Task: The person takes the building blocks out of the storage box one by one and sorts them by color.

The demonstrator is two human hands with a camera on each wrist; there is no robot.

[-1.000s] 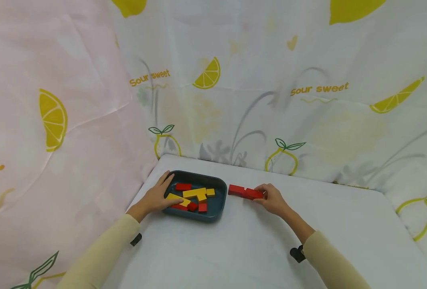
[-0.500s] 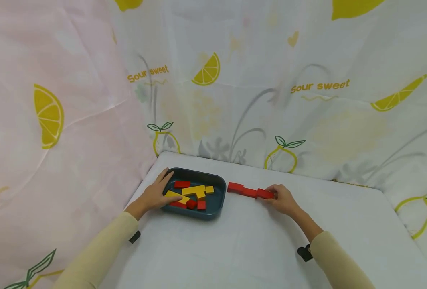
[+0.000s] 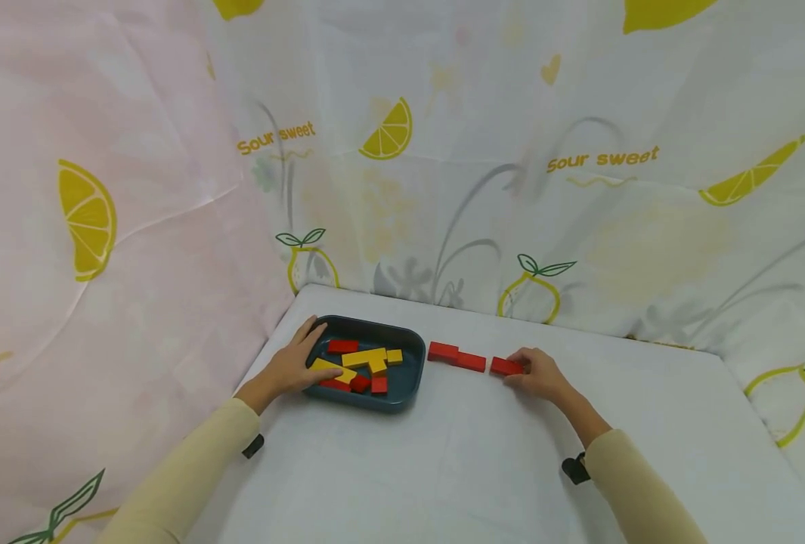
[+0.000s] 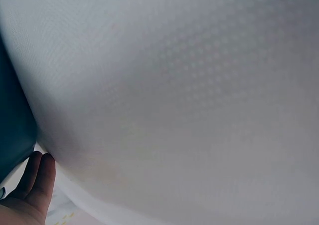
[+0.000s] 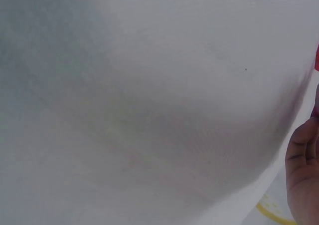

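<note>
In the head view a dark blue-green tray [image 3: 412,385] stands at the table's left side. Its left end is gripped by my left hand [image 3: 289,368], the thumb reaching inside over a yellow block [image 3: 323,368]. Two fingers [image 4: 44,182] show along the tray's outer wall in the left wrist view. To the right, my right hand [image 3: 540,373] pinches a red block [image 3: 504,366] between thumb and fingers. A small gap separates that block from a middle red block [image 3: 471,362], whose left end meets another red block [image 3: 443,351].
Inside the tray lie several more blocks, among them a T-shaped yellow pair [image 3: 364,358], a small yellow block [image 3: 394,357] and a red block [image 3: 342,346]. A white cloth covers the table [image 3: 402,483]. Lemon-printed fabric [image 3: 443,189] hangs behind and at the left.
My right hand has moved right. A third red block came into sight in its fingers, and a gap has opened between it and the middle block. My left hand stays at the tray.
</note>
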